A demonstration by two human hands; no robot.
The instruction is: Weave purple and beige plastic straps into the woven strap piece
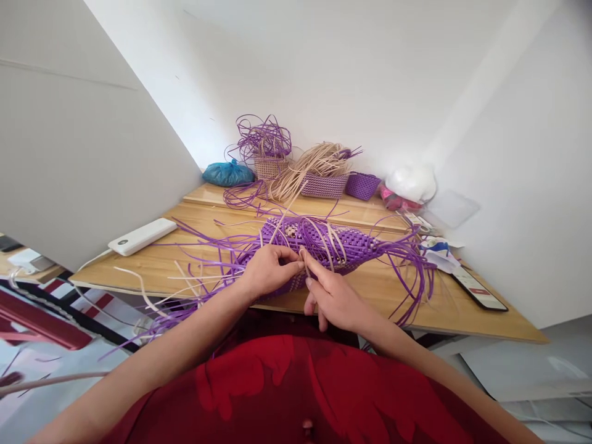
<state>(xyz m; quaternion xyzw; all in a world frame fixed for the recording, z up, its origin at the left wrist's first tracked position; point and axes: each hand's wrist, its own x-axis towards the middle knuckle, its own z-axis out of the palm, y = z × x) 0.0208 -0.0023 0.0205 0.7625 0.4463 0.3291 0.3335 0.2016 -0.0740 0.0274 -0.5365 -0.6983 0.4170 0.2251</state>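
A half-woven purple and beige basket piece (324,243) lies on the wooden table (398,290), with long loose purple strips fanning out to both sides. My left hand (268,271) is closed at the near edge of the weave, fingertips pinched on a strip. My right hand (330,299) meets it there, thumb and forefinger pinching a beige strip (303,254) while the other fingers curl downward.
A white power bank (141,236) lies at the left of the table. At the back stand small woven baskets (324,184) with bundles of purple and beige strips, a blue bag (226,174) and a white bag (411,182). A phone (476,288) rests at the right edge.
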